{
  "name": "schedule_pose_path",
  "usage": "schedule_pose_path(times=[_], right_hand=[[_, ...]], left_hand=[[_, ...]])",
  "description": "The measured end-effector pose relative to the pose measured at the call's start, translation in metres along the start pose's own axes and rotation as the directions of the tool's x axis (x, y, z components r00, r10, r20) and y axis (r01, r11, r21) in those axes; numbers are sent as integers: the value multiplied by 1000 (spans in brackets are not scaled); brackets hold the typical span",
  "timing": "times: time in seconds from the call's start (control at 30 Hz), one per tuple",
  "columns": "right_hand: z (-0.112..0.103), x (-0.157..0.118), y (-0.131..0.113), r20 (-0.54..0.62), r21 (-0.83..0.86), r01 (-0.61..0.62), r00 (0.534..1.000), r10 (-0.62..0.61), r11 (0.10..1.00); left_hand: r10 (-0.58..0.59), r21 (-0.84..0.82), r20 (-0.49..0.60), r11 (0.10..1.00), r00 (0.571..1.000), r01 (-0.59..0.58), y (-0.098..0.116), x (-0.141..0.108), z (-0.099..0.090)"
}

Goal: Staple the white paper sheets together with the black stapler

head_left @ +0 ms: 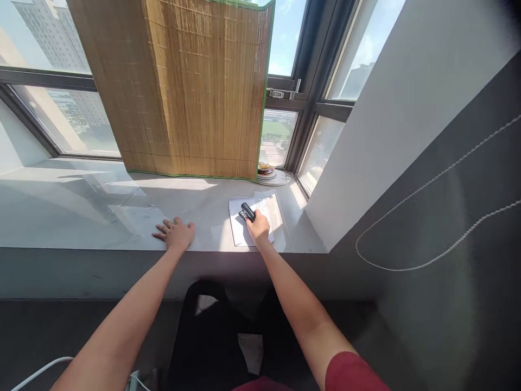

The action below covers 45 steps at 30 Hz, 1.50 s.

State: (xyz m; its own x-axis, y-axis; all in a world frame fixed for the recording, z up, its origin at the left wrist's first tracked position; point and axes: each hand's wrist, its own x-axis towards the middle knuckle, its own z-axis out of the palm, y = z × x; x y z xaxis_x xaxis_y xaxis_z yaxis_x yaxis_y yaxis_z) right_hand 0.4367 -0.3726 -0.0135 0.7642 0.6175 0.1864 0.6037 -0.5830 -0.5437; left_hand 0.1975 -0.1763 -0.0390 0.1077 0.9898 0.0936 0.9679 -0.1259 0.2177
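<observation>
My right hand is closed around a black stapler, whose front end points away from me to the upper left. Under it, white paper sheets lie on the windowsill, and some of them bear marks too small to read. My left hand rests flat on the sill to the left of the papers, fingers spread and holding nothing. Just beyond its fingertips is a pale, thin sheet-like patch with small dark marks; I cannot tell what it is.
A bamboo blind hangs in front of the window down to the sill. Stacked plates stand in the back right corner. A beaded cord loops along the right wall. My legs are below the sill's front edge.
</observation>
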Motion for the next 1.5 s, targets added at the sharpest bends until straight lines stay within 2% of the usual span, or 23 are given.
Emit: schedule_pose_path(times=[0.1,0.23,0.3,0.4,0.5,0.53,0.6,0.7,0.87,1.03,1.17,1.27,1.37,1.5], right_hand=[[-3,-8,18,-9,-41,-16,1000,15,999],[-22,-24,52,-115,-86,-129,986,119,988],[-34,-25,65,-118,-44,-152,982,146,987],[-53,-4,78,-159,121,-81,982,100,989],[-66,39,89,-345,166,31,938,29,986],[-67,54,91,-327,116,70,945,-28,991],[-63,80,93,-214,41,171,964,-159,984],[-45,102,94,-113,26,250,963,-246,968],[-15,114,94,-44,-154,245,966,-254,957],[-9,123,95,111,-235,184,981,-161,955],[-9,126,85,199,-256,208,967,-160,944],[1,123,62,221,-243,247,956,-194,938],[24,116,25,252,-211,298,937,-243,931],[64,107,-40,314,-142,364,898,-307,920]], left_hand=[[-1,-10,-1,1000,1000,1,2,-2,-2],[14,-40,5,999,1000,-14,2,-3,-3],[15,-45,5,999,1000,-15,2,-3,-3],[5,-45,4,999,1000,-5,2,-2,-2],[10,-47,18,999,1000,-9,1,-2,-3],[11,-46,19,999,1000,-10,1,-3,-3],[3,-35,11,999,1000,-3,1,-4,-4],[1,-3,-4,1000,1000,-1,1,-5,-4],[9,19,-15,1000,1000,-9,1,-6,-3],[-1,25,10,1000,1000,0,3,-8,-8],[13,28,-4,1000,1000,-13,5,-11,-9],[11,27,-15,1000,1000,-11,5,-12,-9],[12,26,-22,1000,1000,-12,5,-13,-11],[17,23,10,1000,1000,-17,4,-14,-15]])
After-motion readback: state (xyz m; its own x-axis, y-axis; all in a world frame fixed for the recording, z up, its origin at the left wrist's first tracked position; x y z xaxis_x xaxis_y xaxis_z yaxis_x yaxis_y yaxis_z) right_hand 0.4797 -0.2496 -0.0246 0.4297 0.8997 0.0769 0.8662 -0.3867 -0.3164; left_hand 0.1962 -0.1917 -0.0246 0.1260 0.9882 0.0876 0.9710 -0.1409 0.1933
